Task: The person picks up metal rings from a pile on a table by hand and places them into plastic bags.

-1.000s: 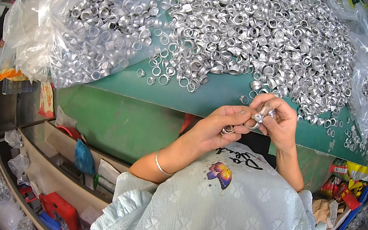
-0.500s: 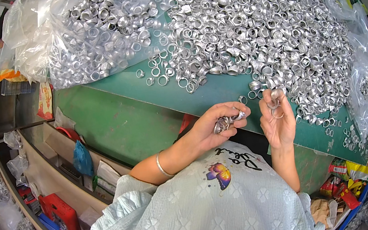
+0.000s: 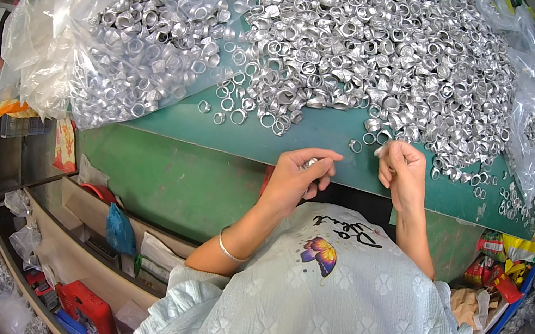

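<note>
A few small silver rings (image 3: 310, 162) sit bunched in the curled fingers of the left hand (image 3: 296, 177), which closes around them right at the near edge of the green table (image 3: 208, 156); the right hand (image 3: 402, 168) is just beside it, loosely fisted with its fingertips pinched on what looks like one ring, too small to be sure. Just beyond both hands a narrow strip of bare green surface holds a single loose ring (image 3: 355, 146), and past that begins the big heap of silver rings (image 3: 367, 42), spreading away and to the right. Farther off beyond the left hand lies a clear plastic bag of rings (image 3: 132, 48), with open green tabletop between it and the hand.
</note>
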`<state>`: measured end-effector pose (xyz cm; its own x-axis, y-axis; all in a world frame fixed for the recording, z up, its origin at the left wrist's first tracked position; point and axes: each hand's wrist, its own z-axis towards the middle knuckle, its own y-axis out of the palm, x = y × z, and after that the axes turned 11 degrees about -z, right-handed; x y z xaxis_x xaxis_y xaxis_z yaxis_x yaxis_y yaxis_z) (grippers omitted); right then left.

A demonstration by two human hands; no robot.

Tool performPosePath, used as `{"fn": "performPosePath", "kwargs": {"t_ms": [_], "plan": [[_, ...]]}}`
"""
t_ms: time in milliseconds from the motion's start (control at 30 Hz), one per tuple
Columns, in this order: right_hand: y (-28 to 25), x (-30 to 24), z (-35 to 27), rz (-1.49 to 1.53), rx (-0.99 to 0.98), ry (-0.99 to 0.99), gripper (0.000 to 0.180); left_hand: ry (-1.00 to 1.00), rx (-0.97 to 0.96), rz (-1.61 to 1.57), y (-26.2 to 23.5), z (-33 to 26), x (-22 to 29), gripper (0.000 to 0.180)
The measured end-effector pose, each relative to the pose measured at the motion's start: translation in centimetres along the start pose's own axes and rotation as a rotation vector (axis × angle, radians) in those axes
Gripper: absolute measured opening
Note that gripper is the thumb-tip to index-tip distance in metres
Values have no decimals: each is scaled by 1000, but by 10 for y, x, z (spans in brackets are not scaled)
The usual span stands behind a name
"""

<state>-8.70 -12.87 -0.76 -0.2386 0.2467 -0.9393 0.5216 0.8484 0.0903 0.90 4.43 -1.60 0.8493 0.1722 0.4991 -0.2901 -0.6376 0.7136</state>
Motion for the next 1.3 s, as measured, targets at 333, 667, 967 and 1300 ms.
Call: {"fn": "performPosePath", "kwargs": {"t_ms": [333,667,967,1300], "plan": [[22,13,5,-1290,155,-405,30,-285,-69,-627,-4,6,-3,17],[15,3,-2,-251,-61,-94,28,10,18,-33,14,5,-4,21],[15,3,-8,-386,-27,-360,26,-74,-104,-75,25,13,-2,22],[13,7,19,-440,176,-341,14,235,20,346,19,19,7,14]]}}
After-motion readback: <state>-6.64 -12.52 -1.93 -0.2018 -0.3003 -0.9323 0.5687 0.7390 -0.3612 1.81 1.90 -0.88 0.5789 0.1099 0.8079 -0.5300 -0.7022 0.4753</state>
